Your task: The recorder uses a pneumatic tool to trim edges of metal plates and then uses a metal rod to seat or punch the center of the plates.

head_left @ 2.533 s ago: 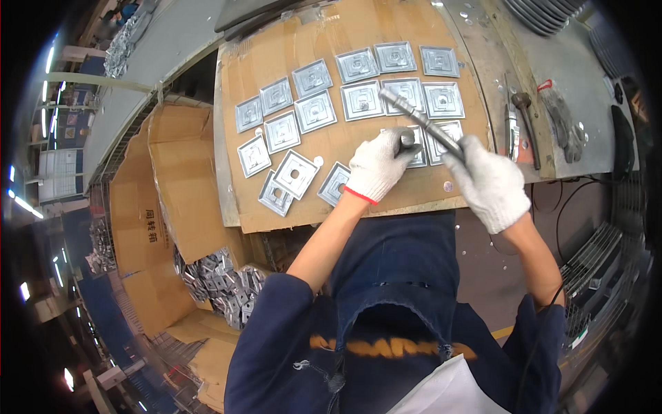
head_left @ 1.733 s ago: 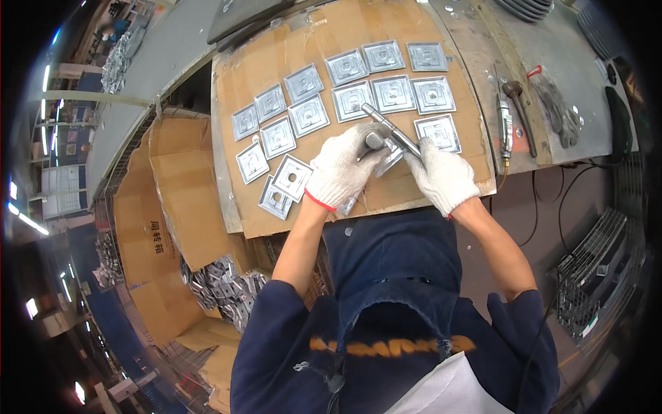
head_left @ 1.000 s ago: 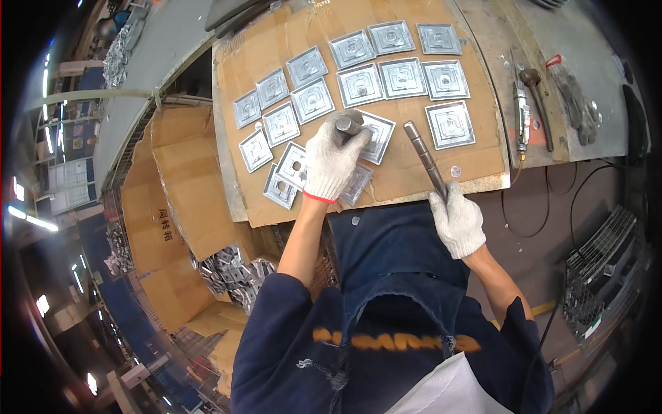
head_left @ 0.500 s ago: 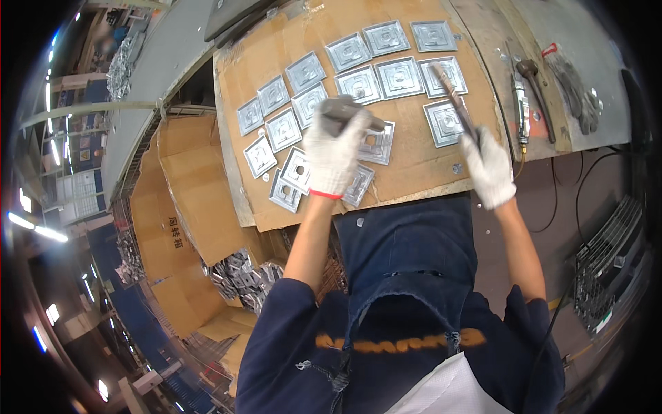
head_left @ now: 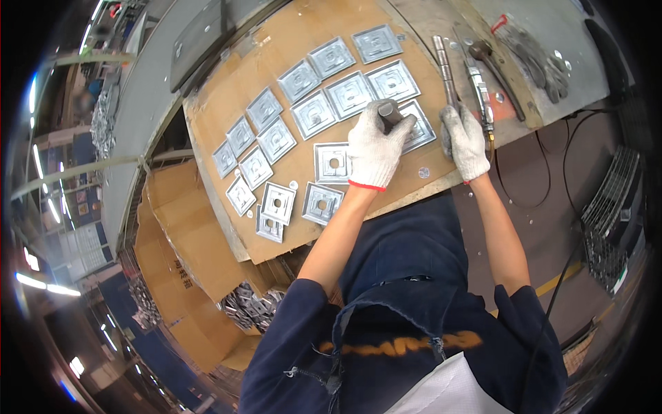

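My left hand (head_left: 374,153), in a white knit glove with a red cuff edge, is closed around a short dark metal cylinder (head_left: 390,114). It is over a square grey metal plate (head_left: 419,130), partly covering it. My right hand (head_left: 465,143), gloved too, grips the near end of a ridged metal rod (head_left: 445,67), which points away from me at the cardboard's right edge. Several similar plates lie in rows farther off, one of them a stepped plate (head_left: 377,43). Left of my left hand is a plate with a round centre hole (head_left: 332,163); several more holed plates lie nearby.
A cardboard sheet (head_left: 227,83) covers the bench. To the right lie a hammer (head_left: 498,76), a silver air tool (head_left: 478,90) with a hose and grey gloves (head_left: 531,58). Below left, an open cardboard box (head_left: 186,276) stands near a heap of metal pieces (head_left: 249,307).
My left hand has moved right with the cylinder, from beside the holed plates to the right-hand plate. The rod in my right hand has swung right, off the plates. The view has shifted.
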`<state>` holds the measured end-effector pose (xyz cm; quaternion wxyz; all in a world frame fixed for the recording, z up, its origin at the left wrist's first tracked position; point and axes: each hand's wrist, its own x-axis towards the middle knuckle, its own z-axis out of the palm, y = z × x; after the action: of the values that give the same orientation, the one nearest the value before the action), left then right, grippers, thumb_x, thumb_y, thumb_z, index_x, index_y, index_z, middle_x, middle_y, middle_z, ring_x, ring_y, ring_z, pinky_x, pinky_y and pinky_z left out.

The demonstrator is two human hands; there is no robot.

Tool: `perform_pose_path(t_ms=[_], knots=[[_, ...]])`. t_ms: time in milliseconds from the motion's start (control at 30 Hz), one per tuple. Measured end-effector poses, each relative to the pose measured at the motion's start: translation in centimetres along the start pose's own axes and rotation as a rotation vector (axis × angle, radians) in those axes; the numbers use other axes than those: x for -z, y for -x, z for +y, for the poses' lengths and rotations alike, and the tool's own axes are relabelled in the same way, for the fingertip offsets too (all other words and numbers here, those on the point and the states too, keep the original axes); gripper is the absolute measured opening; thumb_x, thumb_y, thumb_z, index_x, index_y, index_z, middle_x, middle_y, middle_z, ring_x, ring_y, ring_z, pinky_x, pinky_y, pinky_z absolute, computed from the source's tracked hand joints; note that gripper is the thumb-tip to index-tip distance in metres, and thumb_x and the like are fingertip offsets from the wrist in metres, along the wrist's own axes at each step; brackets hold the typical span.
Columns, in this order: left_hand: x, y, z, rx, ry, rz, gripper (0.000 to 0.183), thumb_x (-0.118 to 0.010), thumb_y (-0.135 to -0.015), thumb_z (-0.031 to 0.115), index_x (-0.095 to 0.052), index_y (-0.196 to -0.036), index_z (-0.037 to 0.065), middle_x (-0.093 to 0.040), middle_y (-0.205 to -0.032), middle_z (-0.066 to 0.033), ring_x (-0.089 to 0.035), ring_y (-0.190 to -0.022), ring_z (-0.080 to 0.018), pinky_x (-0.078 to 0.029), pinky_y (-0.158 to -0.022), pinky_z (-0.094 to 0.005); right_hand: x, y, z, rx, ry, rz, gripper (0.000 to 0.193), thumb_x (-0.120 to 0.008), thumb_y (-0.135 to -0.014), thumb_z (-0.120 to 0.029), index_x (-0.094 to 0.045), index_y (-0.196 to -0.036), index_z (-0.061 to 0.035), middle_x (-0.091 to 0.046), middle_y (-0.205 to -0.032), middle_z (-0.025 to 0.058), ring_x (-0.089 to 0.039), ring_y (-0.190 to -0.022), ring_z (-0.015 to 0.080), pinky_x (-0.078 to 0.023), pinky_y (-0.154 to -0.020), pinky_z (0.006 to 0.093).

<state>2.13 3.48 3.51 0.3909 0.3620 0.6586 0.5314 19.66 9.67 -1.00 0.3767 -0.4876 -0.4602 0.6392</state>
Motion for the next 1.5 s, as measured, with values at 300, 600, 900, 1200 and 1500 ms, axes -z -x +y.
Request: perform_pose_path(t_ms=[300,600,900,1200,1500], knots=[[0.1,-0.1,0.3,-0.281,-0.473,0.014,0.033,-0.09,-0.089,0.016,-0.073,-0.114,0.002,-0.076,-0.094,-0.0084,-0.068,-0.078,-0.0137,-0.058,-0.076,-0.0301,0.5,-0.3,0.3,0.045,0.082,-0.06,0.029,-0.059,-0.115,-0.037,-0.059,-0.111,-0.0078,-0.051,-0.065,-0.0049,-0.043,-0.049,0.0047,-0.033,-0.045,0.0246],[2.1,-0.9,2.3,-0.178,-0.608,-0.223,0.04,-0.085,-0.093,0.033,-0.076,-0.125,0.011,-0.079,-0.102,-0.0158,-0.076,-0.086,-0.0268,-0.059,-0.081,-0.0371,0.3,-0.7,0.1,0.015,0.076,-0.08,0.029,-0.061,-0.114,-0.037,-0.059,-0.109,-0.0081,-0.05,-0.065,-0.0046,-0.044,-0.048,0.0055,-0.033,-0.044,0.0253],[2.3,-0.1,3.0,-0.133,-0.654,-0.305,0.041,-0.08,-0.096,0.036,-0.073,-0.128,0.011,-0.077,-0.099,-0.0185,-0.076,-0.09,-0.0358,-0.06,-0.083,-0.0424,0.9,1.9,-5.5,-0.112,0.347,-0.164,0.046,-0.064,-0.11,-0.046,-0.062,-0.106,-0.0004,-0.054,-0.071,0.0026,-0.052,-0.061,0.0116,-0.043,-0.057,0.0336],[3.0,0.2,0.6,-0.227,-0.615,-0.274,0.04,-0.082,-0.096,0.034,-0.073,-0.128,0.012,-0.079,-0.106,-0.0183,-0.077,-0.093,-0.0368,-0.061,-0.083,-0.0435,0.1,7.9,-18.1,0.541,0.736,-0.169,0.04,-0.073,-0.105,-0.035,-0.066,-0.117,0.0022,-0.068,-0.083,0.0171,-0.068,-0.073,0.0263,-0.054,-0.072,0.0384],[2.6,0.5,1.6,-0.082,-0.573,-0.335,0.033,-0.076,-0.1,0.036,-0.072,-0.119,0.009,-0.08,-0.11,-0.0205,-0.075,-0.106,-0.0438,-0.06,-0.089,-0.0507,0.7,6.6,-14.4,0.364,1.44,-0.378,0.034,-0.065,-0.107,-0.042,-0.062,-0.116,-0.0094,-0.067,-0.071,0.0198,-0.072,-0.071,0.0442,-0.056,-0.064,0.0532]])
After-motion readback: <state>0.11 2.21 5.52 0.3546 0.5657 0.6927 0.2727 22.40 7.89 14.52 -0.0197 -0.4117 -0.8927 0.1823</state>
